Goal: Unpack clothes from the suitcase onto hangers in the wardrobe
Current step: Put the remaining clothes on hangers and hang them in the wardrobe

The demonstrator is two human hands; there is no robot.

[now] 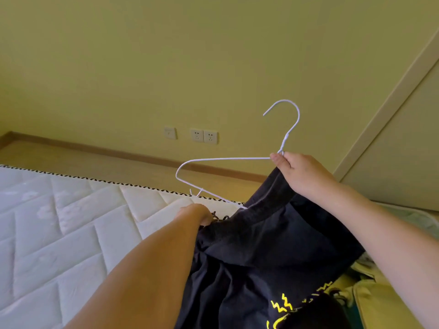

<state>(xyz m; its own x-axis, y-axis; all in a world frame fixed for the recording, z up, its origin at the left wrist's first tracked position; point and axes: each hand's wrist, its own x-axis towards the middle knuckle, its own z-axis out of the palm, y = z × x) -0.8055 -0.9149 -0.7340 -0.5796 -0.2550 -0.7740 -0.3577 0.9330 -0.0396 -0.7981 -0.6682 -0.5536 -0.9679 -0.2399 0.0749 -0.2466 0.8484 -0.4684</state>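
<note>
White quilting covers the bare mattress [71, 224] on your left, its zigzag-trimmed far edge running toward the middle of the view. Over that edge your left hand [197, 213] is curled round the waistband of the black garment [261, 252], fingers bunched into the cloth where a drawstring knot shows. The white wire hanger [225, 159] slants above: one shoulder loops free in the air, while the lower bar runs down into the fabric near your left hand. How far the bar has passed inside the waistband is hard to tell, since the cloth hides it. Your right hand [301, 172] pinches the hanger at its neck, just under the hook, and seems to trap the top of the garment there too.

To do this step well, keep the right-hand pinch firm so the hanger does not swing, and use the left hand to draw the waistband along the bar until the weight sits evenly on both sides. Let the cloth slide rather than tugging it, as thin wire bends easily. Check the drawstring hangs clear of the wire. The garment's yellow-printed hem drapes down toward the pale green suitcase [380, 302] at the lower right, beyond which stands the wardrobe [403, 150], where the hook goes next
</note>
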